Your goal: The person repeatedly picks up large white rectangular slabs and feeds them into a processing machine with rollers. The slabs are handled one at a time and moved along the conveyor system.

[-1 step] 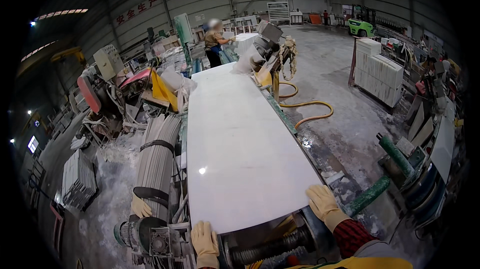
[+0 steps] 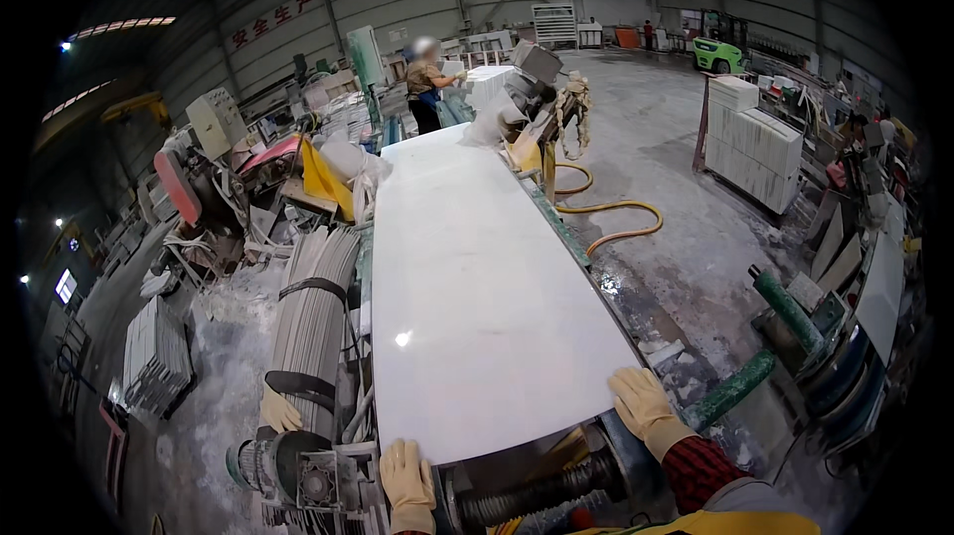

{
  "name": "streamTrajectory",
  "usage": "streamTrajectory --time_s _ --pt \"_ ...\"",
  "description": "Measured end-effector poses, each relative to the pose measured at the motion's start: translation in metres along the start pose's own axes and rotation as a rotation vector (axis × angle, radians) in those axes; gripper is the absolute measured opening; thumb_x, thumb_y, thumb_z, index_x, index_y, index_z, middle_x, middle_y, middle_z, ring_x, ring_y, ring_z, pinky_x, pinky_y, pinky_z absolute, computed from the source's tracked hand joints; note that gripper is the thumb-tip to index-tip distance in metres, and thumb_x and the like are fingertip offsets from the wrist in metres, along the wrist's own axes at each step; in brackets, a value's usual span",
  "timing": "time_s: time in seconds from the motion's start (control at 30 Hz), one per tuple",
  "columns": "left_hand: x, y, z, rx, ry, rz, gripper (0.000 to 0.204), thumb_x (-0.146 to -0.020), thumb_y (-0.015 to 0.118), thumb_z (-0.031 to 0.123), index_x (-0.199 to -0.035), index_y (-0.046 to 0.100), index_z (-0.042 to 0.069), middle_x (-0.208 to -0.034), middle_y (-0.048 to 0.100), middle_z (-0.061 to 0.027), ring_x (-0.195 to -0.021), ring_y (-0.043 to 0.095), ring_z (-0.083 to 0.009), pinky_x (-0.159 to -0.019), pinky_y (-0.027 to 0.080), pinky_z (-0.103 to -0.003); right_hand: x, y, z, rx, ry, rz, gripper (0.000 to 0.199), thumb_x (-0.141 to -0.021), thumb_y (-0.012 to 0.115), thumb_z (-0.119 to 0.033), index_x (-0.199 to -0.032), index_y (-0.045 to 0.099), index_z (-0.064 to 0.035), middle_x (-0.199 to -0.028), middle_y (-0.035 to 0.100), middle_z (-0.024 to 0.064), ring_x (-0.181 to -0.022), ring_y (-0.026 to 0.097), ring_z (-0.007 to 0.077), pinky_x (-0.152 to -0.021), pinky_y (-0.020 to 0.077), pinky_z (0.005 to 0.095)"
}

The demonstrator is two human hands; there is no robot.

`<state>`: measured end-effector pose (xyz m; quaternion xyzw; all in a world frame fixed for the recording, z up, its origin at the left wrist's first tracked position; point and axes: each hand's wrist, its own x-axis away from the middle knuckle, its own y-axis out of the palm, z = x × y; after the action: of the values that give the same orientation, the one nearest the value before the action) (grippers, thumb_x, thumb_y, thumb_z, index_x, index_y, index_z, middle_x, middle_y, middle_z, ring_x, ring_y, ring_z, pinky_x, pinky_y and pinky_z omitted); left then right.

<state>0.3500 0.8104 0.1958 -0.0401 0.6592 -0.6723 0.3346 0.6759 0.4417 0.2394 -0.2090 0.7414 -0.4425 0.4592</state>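
Note:
A long white stone slab [image 2: 477, 277], smooth and glossy, lies flat in front of me and narrows into the distance. My left hand [image 2: 407, 485], in a cream work glove, is closed at its near left corner. At the near right corner, my right hand [image 2: 648, 411], gloved alike below a red-and-black checked cuff, has its fingers bent against the edge. The undersides of both grips are hidden. Below the slab's near edge shows a dark ribbed roller [image 2: 542, 490].
A strapped bundle of thin strips [image 2: 316, 316] stands to the left, above a motor [image 2: 263, 470] with a spare glove [image 2: 280, 411]. A machine head [image 2: 527, 93] and a person [image 2: 427, 83] are ahead. On the right are a yellow hose [image 2: 636, 207], green bar [image 2: 730, 391] and slab stack [image 2: 750, 152].

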Motion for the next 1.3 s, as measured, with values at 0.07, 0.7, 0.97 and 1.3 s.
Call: streamTrajectory --time_s 0.07,0.7,0.97,1.3 --pt "0.001 -0.002 0.001 -0.005 -0.009 -0.01 0.047 -0.095 0.065 0.024 -0.137 0.055 0.005 -0.144 0.052 -0.021 -0.135 0.046 -0.0422 -0.118 0.033 -0.052 -0.001 -0.003 -0.004 0.006 0.001 -0.009 0.033 -0.093 0.061 -0.02 -0.122 0.064 -0.006 -0.127 0.063 0.0148 -0.122 0.056 0.0353 -0.106 0.0407 0.0495" --pt "0.007 -0.008 0.005 0.02 -0.029 -0.041 0.046 -0.098 0.063 0.02 -0.14 0.053 0.004 -0.146 0.052 -0.0242 -0.137 0.045 -0.0459 -0.119 0.032 -0.054 0.016 0.004 0.003 0.004 0.051 -0.06 0.039 -0.097 0.059 -0.025 -0.132 0.062 -0.0075 -0.139 0.06 0.0142 -0.133 0.052 0.0348 -0.116 0.0347 0.0518" --pt "0.007 -0.015 0.005 0.045 -0.025 -0.06 0.048 -0.097 0.063 0.022 -0.14 0.053 0.003 -0.144 0.052 -0.0256 -0.135 0.047 -0.0458 -0.118 0.033 -0.055 0.013 -0.003 -0.004 -0.034 0.035 -0.018 0.035 -0.094 0.062 -0.021 -0.126 0.064 -0.0069 -0.133 0.062 0.0148 -0.128 0.054 0.0351 -0.113 0.0369 0.0519" --pt "0.012 -0.012 0.004 0.051 -0.038 -0.059 0.047 -0.099 0.061 0.023 -0.142 0.054 0.003 -0.148 0.051 -0.0261 -0.138 0.046 -0.0464 -0.119 0.032 -0.055 0.017 -0.001 -0.006 -0.001 0.042 0.008 0.034 -0.093 0.063 -0.019 -0.125 0.065 -0.0067 -0.131 0.063 0.0149 -0.127 0.056 0.0353 -0.111 0.0385 0.0525"
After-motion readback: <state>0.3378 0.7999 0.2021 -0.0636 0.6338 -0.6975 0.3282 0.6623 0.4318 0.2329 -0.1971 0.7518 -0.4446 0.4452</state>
